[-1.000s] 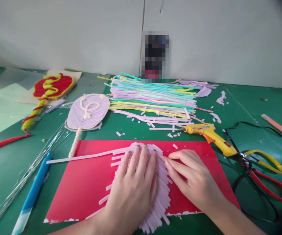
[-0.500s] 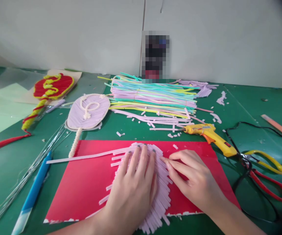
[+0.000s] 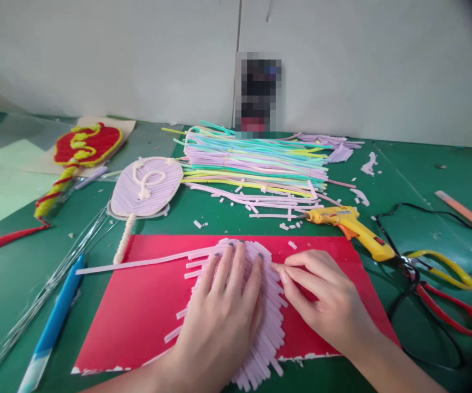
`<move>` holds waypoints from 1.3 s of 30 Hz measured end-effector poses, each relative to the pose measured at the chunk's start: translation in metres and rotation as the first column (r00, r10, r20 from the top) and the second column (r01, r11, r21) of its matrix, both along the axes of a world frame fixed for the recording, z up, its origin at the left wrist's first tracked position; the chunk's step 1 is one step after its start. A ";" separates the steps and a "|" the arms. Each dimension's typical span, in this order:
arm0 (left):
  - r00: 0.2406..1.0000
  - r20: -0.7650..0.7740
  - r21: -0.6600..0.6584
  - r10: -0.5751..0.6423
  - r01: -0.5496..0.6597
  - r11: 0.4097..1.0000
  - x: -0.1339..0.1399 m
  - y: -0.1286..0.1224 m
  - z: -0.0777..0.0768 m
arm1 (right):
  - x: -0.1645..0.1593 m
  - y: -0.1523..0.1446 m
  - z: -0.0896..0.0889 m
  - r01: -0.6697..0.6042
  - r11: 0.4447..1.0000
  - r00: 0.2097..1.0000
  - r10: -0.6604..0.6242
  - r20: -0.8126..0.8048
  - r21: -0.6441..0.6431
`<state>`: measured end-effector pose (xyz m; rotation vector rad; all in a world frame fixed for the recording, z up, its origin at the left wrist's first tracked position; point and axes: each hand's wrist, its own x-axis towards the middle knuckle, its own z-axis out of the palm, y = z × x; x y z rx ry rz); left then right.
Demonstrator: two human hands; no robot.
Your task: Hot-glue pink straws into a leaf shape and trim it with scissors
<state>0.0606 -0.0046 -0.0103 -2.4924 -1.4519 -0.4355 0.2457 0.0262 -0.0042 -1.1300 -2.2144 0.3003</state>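
Under my left hand [image 3: 223,300] lies a panel of lilac pipe cleaners [image 3: 271,316], set side by side at a slant with uneven ends. That hand rests flat on it, fingers a little apart. One long lilac pipe cleaner [image 3: 137,264] runs from the left in under my left fingertips; its course beneath them is hidden. At the panel's right edge, my right hand [image 3: 322,297] pinches the end of a lilac pipe cleaner between thumb and fingers; the tip is barely visible. A red sheet [image 3: 146,311] lies beneath the panel.
Behind the sheet are bundled coloured pipe cleaners [image 3: 252,158] and a lilac fan [image 3: 146,188]. A yellow glue gun [image 3: 350,229] and scissors [image 3: 453,311] with a black cord lie right. At left are thin wires [image 3: 47,295], a blue pen-like tool [image 3: 55,322] and a red fan [image 3: 88,144].
My left index finger has moved slightly right, away from the middle finger. Both hands otherwise keep their places, and the view has shifted a touch.
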 end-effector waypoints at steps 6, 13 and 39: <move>1.000 0.002 0.017 -0.006 0.006 1.000 0.000 0.001 0.000 | 0.001 0.000 0.000 -0.006 1.000 1.000 0.006 0.013 -0.016; 1.000 0.012 0.023 -0.005 0.004 1.000 0.000 0.001 0.000 | 0.000 0.000 0.000 -0.004 1.000 1.000 0.004 -0.004 0.001; 0.915 -0.001 0.089 -0.403 0.401 0.911 0.001 -0.006 0.013 | 0.012 0.015 -0.011 0.239 0.966 0.968 -0.245 -0.052 -0.094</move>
